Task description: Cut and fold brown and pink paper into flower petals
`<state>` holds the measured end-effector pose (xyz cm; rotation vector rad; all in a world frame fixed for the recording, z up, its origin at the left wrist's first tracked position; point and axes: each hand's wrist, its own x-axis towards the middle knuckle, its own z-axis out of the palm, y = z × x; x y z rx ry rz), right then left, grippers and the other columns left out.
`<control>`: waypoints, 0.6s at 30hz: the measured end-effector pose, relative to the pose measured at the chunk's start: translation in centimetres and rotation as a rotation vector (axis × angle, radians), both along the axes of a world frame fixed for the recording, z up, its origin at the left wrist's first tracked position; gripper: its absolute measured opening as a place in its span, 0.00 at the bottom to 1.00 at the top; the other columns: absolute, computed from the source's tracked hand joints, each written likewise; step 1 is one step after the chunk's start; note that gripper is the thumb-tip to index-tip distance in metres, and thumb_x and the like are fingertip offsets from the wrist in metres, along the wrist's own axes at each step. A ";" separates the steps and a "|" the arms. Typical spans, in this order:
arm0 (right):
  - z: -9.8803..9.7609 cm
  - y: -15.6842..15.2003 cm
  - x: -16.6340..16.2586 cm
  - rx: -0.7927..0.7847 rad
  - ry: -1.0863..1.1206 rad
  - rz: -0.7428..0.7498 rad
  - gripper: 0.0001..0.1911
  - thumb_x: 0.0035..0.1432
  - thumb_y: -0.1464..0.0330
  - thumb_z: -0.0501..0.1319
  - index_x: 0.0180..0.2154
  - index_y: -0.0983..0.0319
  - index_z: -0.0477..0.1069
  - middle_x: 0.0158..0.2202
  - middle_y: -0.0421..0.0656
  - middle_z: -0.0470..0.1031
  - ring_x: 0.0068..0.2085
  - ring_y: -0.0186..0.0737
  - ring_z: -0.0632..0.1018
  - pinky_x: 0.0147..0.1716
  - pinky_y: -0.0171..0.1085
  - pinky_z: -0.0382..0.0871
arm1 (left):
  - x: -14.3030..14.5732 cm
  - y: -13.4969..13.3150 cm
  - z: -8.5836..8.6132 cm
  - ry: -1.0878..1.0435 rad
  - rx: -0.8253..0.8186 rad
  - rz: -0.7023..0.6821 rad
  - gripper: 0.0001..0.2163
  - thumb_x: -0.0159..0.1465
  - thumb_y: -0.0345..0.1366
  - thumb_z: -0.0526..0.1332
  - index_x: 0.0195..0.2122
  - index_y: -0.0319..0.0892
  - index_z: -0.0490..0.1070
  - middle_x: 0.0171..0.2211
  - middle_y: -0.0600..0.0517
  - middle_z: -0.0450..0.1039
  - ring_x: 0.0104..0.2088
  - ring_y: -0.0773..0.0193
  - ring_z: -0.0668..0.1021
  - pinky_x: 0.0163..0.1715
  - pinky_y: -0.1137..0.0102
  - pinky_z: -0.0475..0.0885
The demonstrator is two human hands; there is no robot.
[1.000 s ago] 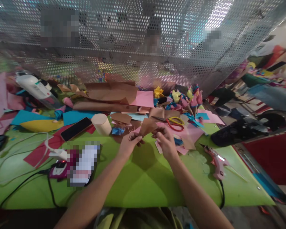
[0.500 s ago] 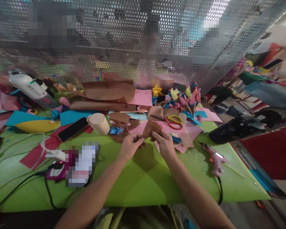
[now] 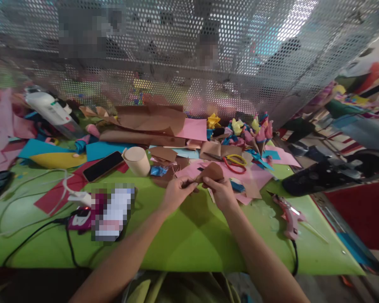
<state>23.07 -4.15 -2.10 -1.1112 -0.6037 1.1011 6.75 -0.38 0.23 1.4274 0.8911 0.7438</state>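
Before a perforated grey metal screen [image 3: 164, 71], a person's left hand [image 3: 178, 192] and right hand [image 3: 220, 192] grasp a curled brown paper piece [image 3: 212, 171] above a bright green tabletop [image 3: 189, 248], to the right of an upright beige cylinder [image 3: 137, 162].

Head camera looks forward, down onto green table [image 3: 196, 248].

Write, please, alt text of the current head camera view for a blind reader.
The left hand and right hand hold curled brown paper over a green table. Scissors lie beyond the right hand, a pink glue gun at right, a dark phone at left.
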 end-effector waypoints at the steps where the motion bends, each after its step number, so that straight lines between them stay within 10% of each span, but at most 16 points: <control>1: -0.1 0.0 0.1 0.004 0.005 -0.036 0.16 0.35 0.63 0.77 0.26 0.63 0.76 0.22 0.39 0.76 0.22 0.33 0.71 0.22 0.35 0.67 | 0.0 0.0 0.1 -0.003 0.012 0.003 0.08 0.60 0.40 0.64 0.30 0.40 0.76 0.27 0.51 0.79 0.30 0.63 0.80 0.32 0.71 0.73; 18: -0.3 -0.3 -0.2 0.038 0.005 -0.128 0.13 0.36 0.66 0.76 0.27 0.61 0.78 0.25 0.41 0.78 0.23 0.35 0.74 0.23 0.36 0.71 | 0.0 -0.5 0.3 0.001 0.161 0.048 0.07 0.62 0.38 0.63 0.37 0.41 0.78 0.34 0.49 0.81 0.35 0.60 0.81 0.36 0.70 0.74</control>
